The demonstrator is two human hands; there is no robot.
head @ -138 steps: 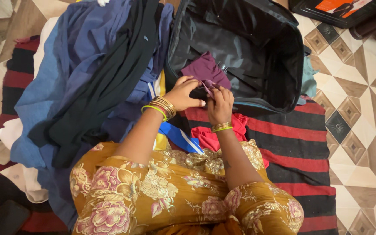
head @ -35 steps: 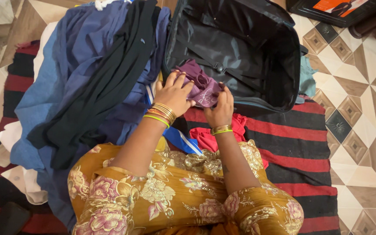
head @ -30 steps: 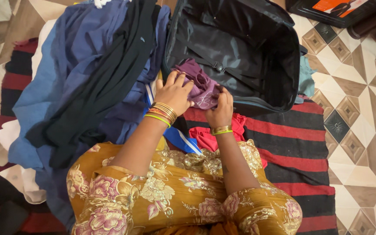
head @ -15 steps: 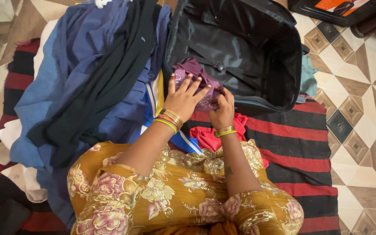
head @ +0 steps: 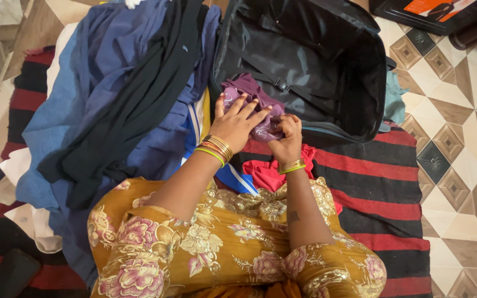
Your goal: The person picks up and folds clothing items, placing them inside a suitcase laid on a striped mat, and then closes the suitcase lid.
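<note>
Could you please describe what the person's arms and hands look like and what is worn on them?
Both forearms are bare below short mustard sleeves with pink flowers. The left hand has stacked gold bangles plus a green one; the right hand fewer.

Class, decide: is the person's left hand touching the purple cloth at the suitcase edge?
Touching. The head view shows the left hand spread flat on the purple cloth, fingers pressing its surface.

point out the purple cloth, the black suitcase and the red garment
purple cloth (head: 244,88), head view, bunched top fold
black suitcase (head: 327,60), head view, inner lining
red garment (head: 265,175), head view, crumpled middle
</note>
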